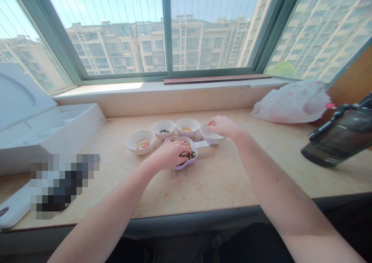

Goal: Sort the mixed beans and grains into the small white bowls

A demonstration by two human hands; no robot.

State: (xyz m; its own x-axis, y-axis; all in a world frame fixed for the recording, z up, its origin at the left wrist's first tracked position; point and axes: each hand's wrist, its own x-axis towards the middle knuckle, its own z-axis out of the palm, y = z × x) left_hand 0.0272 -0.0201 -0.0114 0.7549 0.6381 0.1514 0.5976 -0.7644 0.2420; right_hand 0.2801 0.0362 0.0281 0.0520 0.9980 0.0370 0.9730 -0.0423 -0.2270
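Note:
My left hand rests over a lilac-rimmed, lobed dish of mixed beans and seeds. Its fingers reach down among the beans, slightly apart. At the rightmost white bowl, my right hand dips its fingertips inside the rim, pressed together; whatever is between them is hidden. A small white labelled tab sticks out from the dish's right side. Behind the dish are a white bowl with dark beans and another with yellowish bits. Reddish and pale pieces lie in the left bowl.
An open white box stands at the left, near a white object and a blurred-out dark item. A plastic bag and a dark bottle are on the right. The counter's front edge runs below my arms.

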